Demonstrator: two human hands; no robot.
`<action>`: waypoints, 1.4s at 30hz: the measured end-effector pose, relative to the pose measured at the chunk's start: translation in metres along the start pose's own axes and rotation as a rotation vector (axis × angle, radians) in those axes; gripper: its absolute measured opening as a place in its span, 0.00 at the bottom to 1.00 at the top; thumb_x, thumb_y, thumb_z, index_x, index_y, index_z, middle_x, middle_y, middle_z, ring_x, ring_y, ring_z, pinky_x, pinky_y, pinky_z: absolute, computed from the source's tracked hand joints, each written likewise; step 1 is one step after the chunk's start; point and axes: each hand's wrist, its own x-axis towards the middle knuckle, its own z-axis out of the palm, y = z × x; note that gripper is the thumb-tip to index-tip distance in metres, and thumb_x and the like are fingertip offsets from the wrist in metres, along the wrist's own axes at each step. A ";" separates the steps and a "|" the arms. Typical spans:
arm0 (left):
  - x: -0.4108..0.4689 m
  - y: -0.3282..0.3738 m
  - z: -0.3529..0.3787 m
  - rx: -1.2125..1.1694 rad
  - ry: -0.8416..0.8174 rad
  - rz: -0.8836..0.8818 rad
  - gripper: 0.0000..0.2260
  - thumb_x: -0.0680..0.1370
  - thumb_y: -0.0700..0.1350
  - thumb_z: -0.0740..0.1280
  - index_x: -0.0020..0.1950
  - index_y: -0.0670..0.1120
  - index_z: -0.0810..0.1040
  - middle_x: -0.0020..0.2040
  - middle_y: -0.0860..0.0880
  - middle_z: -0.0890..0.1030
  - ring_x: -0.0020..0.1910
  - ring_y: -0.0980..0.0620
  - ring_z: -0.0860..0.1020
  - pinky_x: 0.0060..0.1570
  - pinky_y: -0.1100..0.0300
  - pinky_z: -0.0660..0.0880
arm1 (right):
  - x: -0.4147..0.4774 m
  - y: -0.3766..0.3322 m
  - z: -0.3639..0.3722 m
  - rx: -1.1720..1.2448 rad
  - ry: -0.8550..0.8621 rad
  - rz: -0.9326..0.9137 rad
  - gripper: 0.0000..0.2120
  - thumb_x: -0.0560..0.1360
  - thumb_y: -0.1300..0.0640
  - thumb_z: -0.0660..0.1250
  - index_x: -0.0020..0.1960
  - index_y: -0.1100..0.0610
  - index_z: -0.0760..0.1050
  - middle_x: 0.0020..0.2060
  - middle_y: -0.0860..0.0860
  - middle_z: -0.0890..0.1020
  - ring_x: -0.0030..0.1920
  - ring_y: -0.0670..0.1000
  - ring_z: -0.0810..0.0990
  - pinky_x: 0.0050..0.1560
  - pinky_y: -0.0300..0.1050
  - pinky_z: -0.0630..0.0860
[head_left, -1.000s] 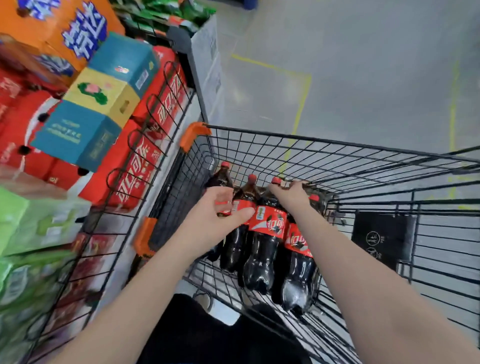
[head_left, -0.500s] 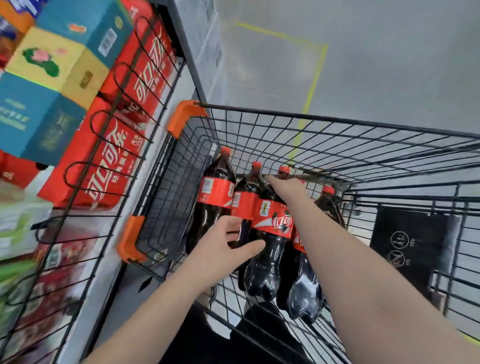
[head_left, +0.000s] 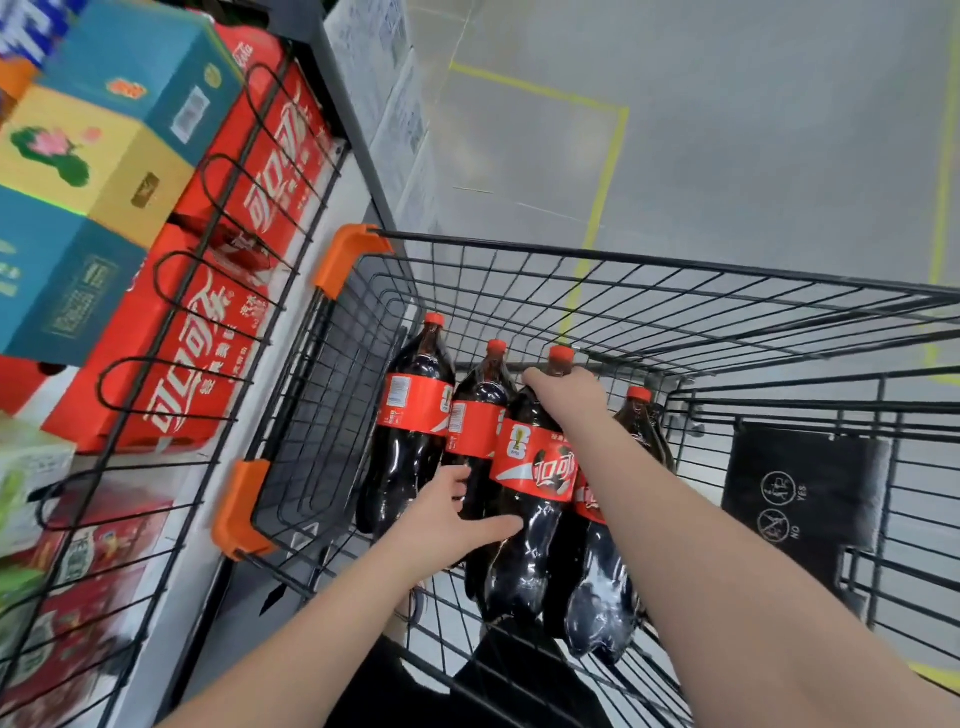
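In the head view, the right grip (head_left: 563, 397) was closed round the neck of the cola bottle (head_left: 535, 467), just under its cap, apparently to lift it. Below, the left grip (head_left: 447, 519) clasped its body, likely steadying the weight. Neighbouring bottles (head_left: 410, 415) flanked both grips in the cart (head_left: 623, 258).
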 end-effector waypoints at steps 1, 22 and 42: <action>0.006 -0.003 0.005 0.003 -0.033 -0.019 0.50 0.71 0.59 0.81 0.84 0.50 0.56 0.80 0.49 0.65 0.77 0.50 0.68 0.74 0.55 0.68 | -0.003 0.001 -0.002 0.012 0.012 -0.022 0.20 0.74 0.43 0.71 0.57 0.58 0.79 0.44 0.51 0.82 0.45 0.52 0.79 0.40 0.45 0.70; 0.026 -0.023 0.048 0.047 -0.072 0.068 0.49 0.57 0.50 0.86 0.73 0.51 0.65 0.62 0.57 0.81 0.63 0.58 0.79 0.69 0.57 0.74 | -0.106 0.018 -0.035 0.198 0.165 -0.290 0.13 0.77 0.46 0.74 0.50 0.53 0.75 0.40 0.46 0.80 0.40 0.45 0.78 0.37 0.36 0.70; -0.104 0.084 -0.041 0.095 0.306 0.612 0.39 0.58 0.50 0.88 0.61 0.66 0.69 0.58 0.61 0.82 0.57 0.70 0.79 0.56 0.74 0.75 | -0.251 -0.060 -0.136 0.261 0.097 -0.747 0.25 0.66 0.30 0.77 0.60 0.31 0.75 0.61 0.40 0.83 0.62 0.39 0.81 0.69 0.51 0.77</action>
